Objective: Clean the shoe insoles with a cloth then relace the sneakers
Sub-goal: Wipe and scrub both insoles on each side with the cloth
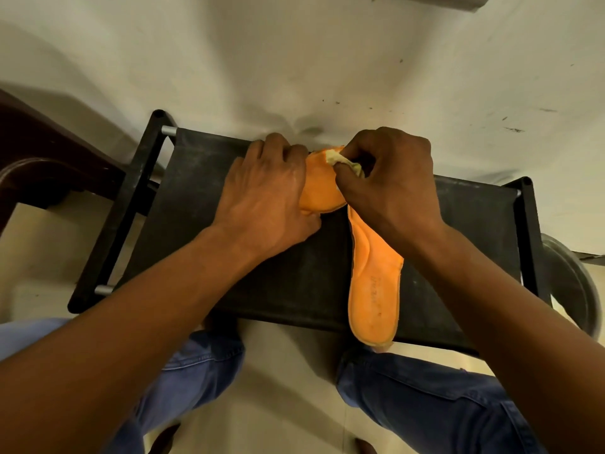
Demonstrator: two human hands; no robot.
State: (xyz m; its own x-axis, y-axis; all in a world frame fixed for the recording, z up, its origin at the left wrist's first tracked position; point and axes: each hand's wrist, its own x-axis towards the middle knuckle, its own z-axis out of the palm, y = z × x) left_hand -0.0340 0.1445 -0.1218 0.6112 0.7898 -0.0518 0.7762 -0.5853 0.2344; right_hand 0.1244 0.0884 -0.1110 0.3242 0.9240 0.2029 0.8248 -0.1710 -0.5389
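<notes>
Blue-jeaned knees (203,365) sat nearest the lens, just under a black fabric-topped stool (294,273) on a pale floor, with a dark wooden chair (49,158) at left and a round metal vessel (569,276) at right. Left hand (271,198) lay on the stool top with fingers curled down over the far orange insole (322,188), pinning it, while the right hand (389,181) pinched a bunched yellowish cloth (340,158) against that insole's far end. Second orange insole (375,290) lay flat alongside, heel end overhanging the stool's near edge, partly under the right wrist.
</notes>
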